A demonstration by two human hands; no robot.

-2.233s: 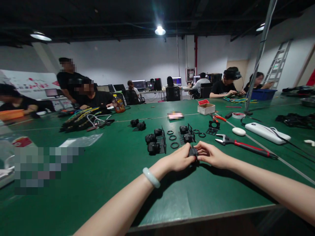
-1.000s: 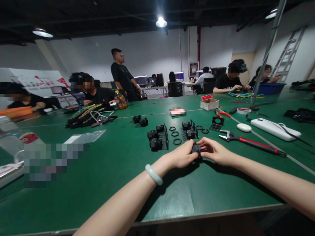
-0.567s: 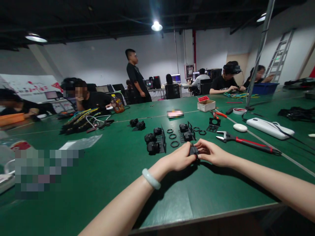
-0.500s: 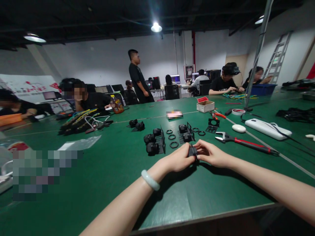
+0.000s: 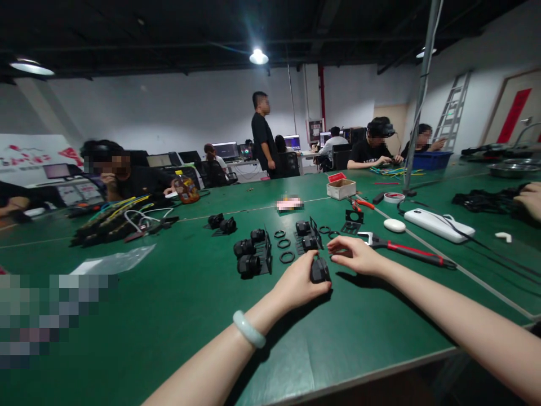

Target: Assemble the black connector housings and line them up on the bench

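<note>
Watching the head view, I pinch the black fitting (image 5: pixel 320 271) over the tabletop (image 5: pixel 169 316) between the fingers of my left hand (image 5: pixel 295 283); my right hand (image 5: pixel 359 257) sits just beside, fingers loosely spread. I'd expect it light and stiff, best held around its thick body.

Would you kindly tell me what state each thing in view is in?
Black part: held in the left hand.
Right hand: open, fingers and thumb apart.
Black rings: lying loose on the table.
Wrench: lying down.
Small box: open.
Bottle: capped.
Middle ceiling lamp: lit.
</note>
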